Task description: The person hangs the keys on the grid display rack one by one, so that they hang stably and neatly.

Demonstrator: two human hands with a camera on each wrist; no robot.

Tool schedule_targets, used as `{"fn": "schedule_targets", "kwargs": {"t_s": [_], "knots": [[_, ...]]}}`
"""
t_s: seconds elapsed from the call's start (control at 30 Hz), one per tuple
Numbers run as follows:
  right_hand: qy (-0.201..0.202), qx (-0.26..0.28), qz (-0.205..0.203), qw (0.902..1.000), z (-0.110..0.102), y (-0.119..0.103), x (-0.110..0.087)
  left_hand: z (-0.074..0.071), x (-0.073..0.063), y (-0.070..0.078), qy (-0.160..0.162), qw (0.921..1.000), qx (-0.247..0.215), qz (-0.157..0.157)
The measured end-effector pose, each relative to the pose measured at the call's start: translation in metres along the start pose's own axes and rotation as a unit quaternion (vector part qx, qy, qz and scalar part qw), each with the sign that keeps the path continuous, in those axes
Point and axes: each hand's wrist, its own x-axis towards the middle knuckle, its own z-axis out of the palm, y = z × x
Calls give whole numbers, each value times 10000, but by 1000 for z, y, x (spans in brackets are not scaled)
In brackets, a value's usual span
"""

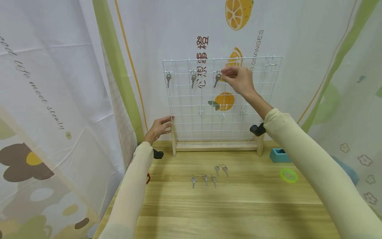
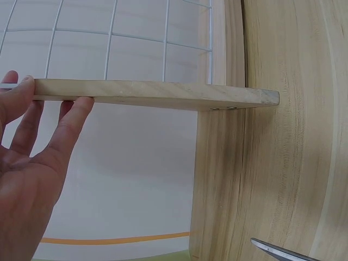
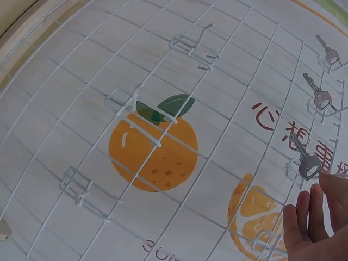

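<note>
Head view: two hands are at work on a white wire grid [image 1: 191,96] held in a wooden base [image 1: 216,147] on the tabletop [image 1: 215,212]. The right hand [image 1: 240,79] is raised to the upper row of hooks, its fingers partly closed and bent toward the third hanging key [image 1: 217,79] from the left. Right wrist view: a fingertip meets the head of that key, and the other fingers lie close together below it. Whether the key is pinched or merely touched cannot be told.

The left hand [image 1: 160,127] is at the left edge of the grid. Left wrist view: its fingers are spread apart and only slightly bent, with a fingertip touching the outer face of the wooden upright [image 2: 152,93] near its top end.

Count of keys: eight. Three hang on the grid, at the left and middle of the upper row, the third being the one at the right hand. Five loose keys [image 1: 205,179] lie on the tabletop in front of the base, three in a nearer row and two just behind.

Count of hooks: seven white hooks [image 1: 223,115], four in the upper row and three lower down.

Other items: one blue box [image 1: 275,156] and one yellow-green ring [image 1: 282,176], both right of the keys; one red item [image 1: 148,178], mostly hidden by the left sleeve [image 1: 129,196].
</note>
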Motion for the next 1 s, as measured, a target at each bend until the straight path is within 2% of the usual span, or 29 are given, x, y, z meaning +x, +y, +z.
{"fn": "schedule_targets", "kwargs": {"t_s": [0.3, 0.63, 1.0], "knots": [[-274, 91, -48, 9996, -1, 6, -14, -3, -2, -1, 68, 10000, 29, 27], [-406, 161, -209, 9988, 2, 16, -31, -1, -2, -2, 35, 10000, -37, 38], [-721, 188, -353, 9966, 0, 28, -54, 4, -3, 6, 2, 9999, -115, 2]]}}
